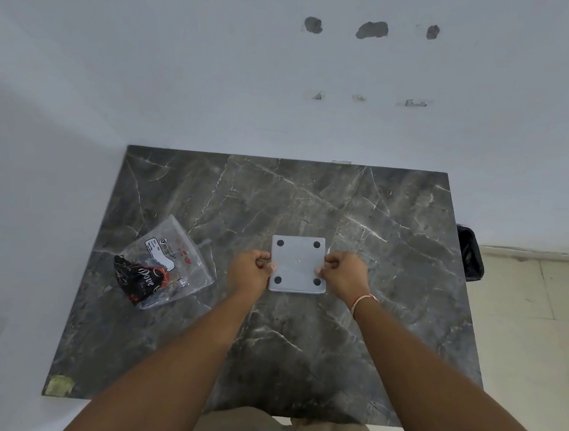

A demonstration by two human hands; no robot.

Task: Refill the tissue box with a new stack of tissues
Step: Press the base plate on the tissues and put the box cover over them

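Note:
A square grey tissue box (298, 263) lies upside down in the middle of the dark marble table (378, 223). Its flat underside faces up, with a black round foot at each corner. My left hand (250, 270) grips the box's left edge, thumb pressed on the base. My right hand (343, 274) grips the right edge the same way, fingers curled. A clear plastic tissue wrapper (165, 263) with a black and red printed end lies crumpled to the left. The tissues themselves are not visible.
The table stands against a white wall with chipped patches. A black bin (469, 253) sits on the tiled floor past the table's right edge. A yellowish tape patch (60, 384) marks the near left corner.

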